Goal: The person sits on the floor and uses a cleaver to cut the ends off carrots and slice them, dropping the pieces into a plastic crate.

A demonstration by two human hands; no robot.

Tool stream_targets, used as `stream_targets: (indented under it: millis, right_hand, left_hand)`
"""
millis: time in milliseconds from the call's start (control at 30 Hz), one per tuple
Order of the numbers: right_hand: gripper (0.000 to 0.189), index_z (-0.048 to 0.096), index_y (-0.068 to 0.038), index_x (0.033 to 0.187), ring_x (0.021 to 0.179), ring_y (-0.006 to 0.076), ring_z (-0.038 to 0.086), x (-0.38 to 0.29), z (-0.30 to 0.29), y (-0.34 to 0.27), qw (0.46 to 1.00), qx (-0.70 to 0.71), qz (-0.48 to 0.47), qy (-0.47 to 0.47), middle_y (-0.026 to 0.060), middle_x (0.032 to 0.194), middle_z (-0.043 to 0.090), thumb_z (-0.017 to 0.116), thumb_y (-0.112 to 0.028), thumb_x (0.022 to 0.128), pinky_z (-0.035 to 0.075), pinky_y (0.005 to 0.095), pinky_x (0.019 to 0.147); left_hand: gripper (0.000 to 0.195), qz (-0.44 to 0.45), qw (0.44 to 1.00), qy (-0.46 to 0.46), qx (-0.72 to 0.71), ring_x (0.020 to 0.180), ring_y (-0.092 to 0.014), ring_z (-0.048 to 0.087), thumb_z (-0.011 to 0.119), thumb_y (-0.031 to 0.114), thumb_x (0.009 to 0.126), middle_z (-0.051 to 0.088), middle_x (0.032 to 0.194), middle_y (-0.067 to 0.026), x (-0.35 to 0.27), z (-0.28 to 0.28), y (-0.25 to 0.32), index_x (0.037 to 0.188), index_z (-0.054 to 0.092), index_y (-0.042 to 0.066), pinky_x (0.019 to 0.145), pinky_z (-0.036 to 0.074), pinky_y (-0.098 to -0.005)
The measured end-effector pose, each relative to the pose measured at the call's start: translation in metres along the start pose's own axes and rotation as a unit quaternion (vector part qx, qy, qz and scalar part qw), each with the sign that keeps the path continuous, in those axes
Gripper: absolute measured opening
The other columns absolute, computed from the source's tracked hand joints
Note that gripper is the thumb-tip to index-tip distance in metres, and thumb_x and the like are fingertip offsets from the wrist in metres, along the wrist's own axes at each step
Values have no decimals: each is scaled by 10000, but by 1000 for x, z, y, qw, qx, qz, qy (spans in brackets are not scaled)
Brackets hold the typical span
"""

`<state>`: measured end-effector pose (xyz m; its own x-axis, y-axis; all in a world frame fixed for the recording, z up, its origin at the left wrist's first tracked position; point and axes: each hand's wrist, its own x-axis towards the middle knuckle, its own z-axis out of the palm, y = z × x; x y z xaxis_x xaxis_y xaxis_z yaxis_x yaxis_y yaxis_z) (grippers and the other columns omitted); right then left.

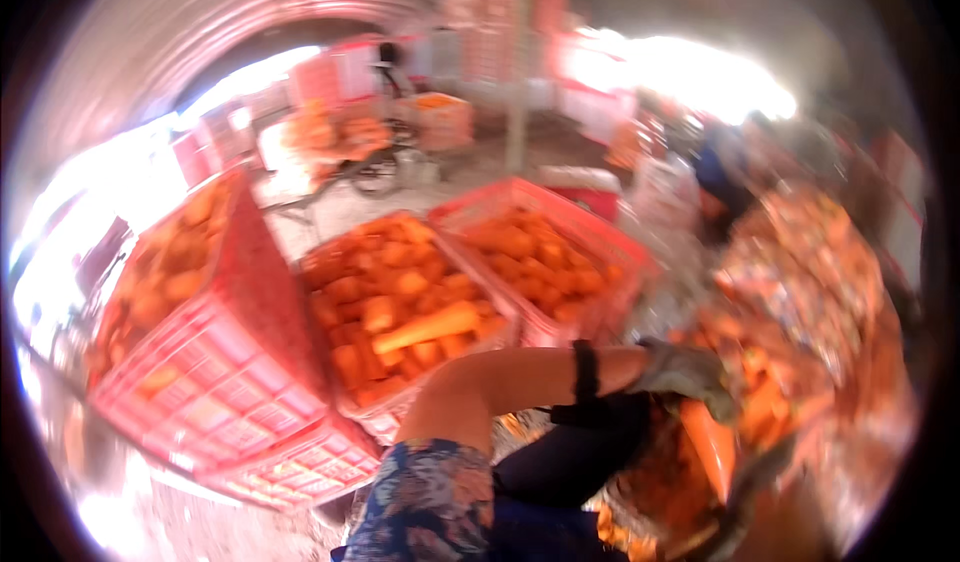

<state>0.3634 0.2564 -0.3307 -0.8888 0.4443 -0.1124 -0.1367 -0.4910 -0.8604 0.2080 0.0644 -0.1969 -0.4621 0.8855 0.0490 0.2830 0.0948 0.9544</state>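
My left hand [690, 382], in a grey glove with a dark band round the wrist, reaches across to the right. Its fingers are closed on a large carrot [711, 446] that points downward. Beside it more carrots [765, 397] lie heaped in and around an orange sack [855, 442]. A blurred dark shape at the lower right may be my right arm, but I cannot make out the right hand for certain. Ahead of me, one long carrot [427, 328] rests on top of a filled red plastic crate [510, 337].
Another carrot-filled red crate [480, 205] stands behind, beside the first. Stacked red crates [225, 382] rise at my left. A bulging sack [810, 262] lies at right, near a blurred person [724, 164]. A post [517, 74] and a loaded cart [337, 149] are farther back.
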Motion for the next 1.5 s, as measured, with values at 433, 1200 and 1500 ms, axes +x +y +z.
stream_targets:
  millis: [433,1200,1500]
  right_hand:
    - [368,697,-93,1320,997,219,709,-166,-91,66,953,279,-48,110,58,1135,754,740,-363,1075,594,391,882]
    - [231,619,-11,1130,639,339,727,-72,-66,26,832,-530,95,136,171,754,700,656,-231,1071,557,467,593]
    - [222,561,-13,1103,780,497,720,-51,-36,56,746,-663,54,30,260,827,720,599,-231,1093,564,584,667]
  left_hand:
    - [386,-64,839,-20,-540,1049,-179,697,709,320,1119,713,1208,-65,14,268,-181,1362,673,22,980,583,-359]
    - [510,-177,880,-89,432,1044,-468,773,798,480,869,803,1080,-250,18,77,-228,1104,791,28,887,625,-520]
    - [593,-244,872,-140,402,1100,-460,764,831,520,849,804,1123,-239,25,75,-225,1160,763,20,937,614,-507]
